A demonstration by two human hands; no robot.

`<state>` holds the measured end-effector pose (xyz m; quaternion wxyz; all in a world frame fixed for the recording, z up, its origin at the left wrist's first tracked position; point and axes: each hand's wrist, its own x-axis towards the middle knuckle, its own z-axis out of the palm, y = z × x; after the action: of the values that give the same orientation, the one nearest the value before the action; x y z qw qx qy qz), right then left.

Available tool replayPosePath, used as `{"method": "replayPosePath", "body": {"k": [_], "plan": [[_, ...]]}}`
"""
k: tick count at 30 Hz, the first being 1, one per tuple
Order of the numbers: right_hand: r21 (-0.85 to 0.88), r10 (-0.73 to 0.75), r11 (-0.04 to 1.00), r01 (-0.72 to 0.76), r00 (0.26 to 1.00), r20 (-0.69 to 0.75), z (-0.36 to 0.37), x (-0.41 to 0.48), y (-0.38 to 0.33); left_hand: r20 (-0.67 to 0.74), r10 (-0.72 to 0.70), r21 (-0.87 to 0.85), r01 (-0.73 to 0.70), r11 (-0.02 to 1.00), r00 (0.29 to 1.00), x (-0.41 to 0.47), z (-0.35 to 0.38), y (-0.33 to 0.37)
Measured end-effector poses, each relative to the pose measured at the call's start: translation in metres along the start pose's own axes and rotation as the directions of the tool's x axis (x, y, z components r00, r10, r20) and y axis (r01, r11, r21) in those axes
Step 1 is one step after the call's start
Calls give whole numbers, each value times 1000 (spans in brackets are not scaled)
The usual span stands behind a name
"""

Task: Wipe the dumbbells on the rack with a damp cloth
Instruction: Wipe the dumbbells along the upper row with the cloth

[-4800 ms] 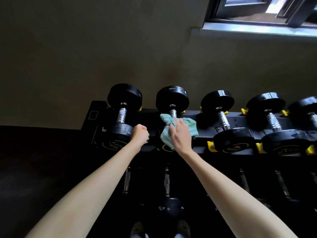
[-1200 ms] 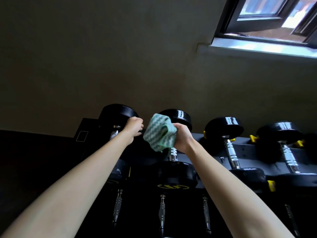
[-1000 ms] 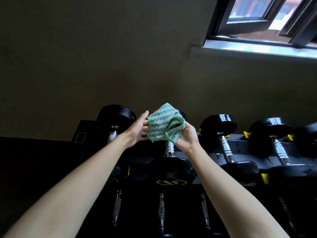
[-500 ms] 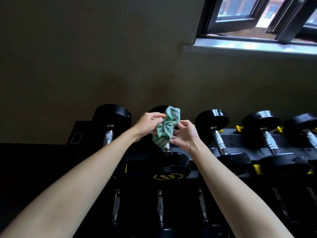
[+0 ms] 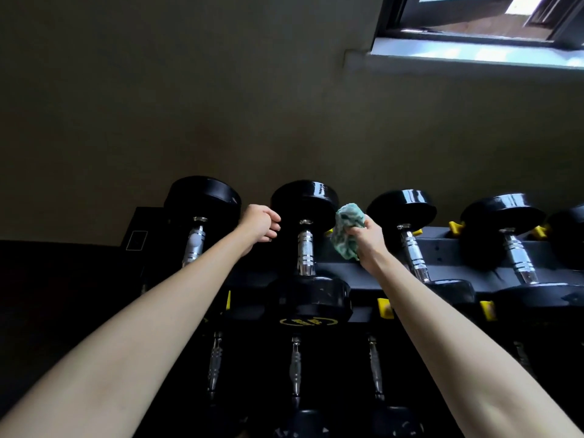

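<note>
We note a plain dark wall (image 5: 221,105) behind the rack (image 5: 448,245), with a window (image 5: 474,23) at upper right. Yellow cradles (image 5: 384,308) show along the rack rails, and a lower tier of dumbbells (image 5: 295,368) lies in shadow beneath. The left forearm covers the near end of the first dumbbell (image 5: 194,245). The right forearm crosses the front rail beside the third dumbbell (image 5: 410,248).

The second dumbbell (image 5: 305,248) lies on the top tier with its long axis running away from us toward the wall, one black head near us and one at the wall. Its neighbours lie roughly parallel to it.

The left hand (image 5: 260,227) has its fingers curled toward the palm and holds nothing. It sits just beside the second dumbbell's far head; we cannot tell whether it touches.

The right hand (image 5: 368,238) grips the bunched green cloth (image 5: 346,232), held between the far heads of the second and third dumbbells. We cannot tell whether the cloth touches either head.
</note>
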<state>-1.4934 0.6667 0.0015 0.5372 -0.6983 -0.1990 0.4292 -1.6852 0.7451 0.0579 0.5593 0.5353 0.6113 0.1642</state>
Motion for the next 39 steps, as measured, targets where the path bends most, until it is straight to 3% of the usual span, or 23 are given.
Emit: {"method": "replayPosePath", "body": {"k": [3, 6, 8, 11, 15, 19, 23, 28, 33, 39], "plan": [[-132, -63, 989, 65, 998, 23, 21, 9, 10, 147, -188, 108, 173, 979, 971, 5, 2, -12], [-175, -137, 974, 144, 989, 47, 41, 9, 12, 213, -252, 187, 214, 959, 944, 11, 5, -25], [-197, -166, 965, 171, 985, 42, 43, 12, 15, 184, -251, 203, 213, 956, 950, 16, 6, -33], [-132, -117, 981, 141, 978, 173, 41, 12, 22, 171, -240, 182, 209, 961, 956, 23, 9, -43], [-22, 54, 999, -49, 942, 331, 37, 7, 23, 139, -234, 168, 210, 963, 962, 23, 17, -51], [-87, 214, 977, -197, 851, 479, 19, 1, 31, 146, -252, 204, 221, 954, 957, 19, 23, -57], [-266, 286, 950, -163, 796, 534, 9, -14, 34, 170, -267, 215, 229, 949, 948, 11, 26, -63], [-362, 323, 927, -99, 703, 634, 0, -21, 15, 158, -270, 192, 239, 952, 950, -1, 23, -63], [-514, 347, 858, 24, 711, 612, 0, -36, -13, 160, -260, 127, 241, 962, 952, -7, 19, -66], [-412, 268, 911, 28, 718, 642, 10, -51, -28, 150, -237, 139, 217, 966, 960, -10, 22, -64]]}}
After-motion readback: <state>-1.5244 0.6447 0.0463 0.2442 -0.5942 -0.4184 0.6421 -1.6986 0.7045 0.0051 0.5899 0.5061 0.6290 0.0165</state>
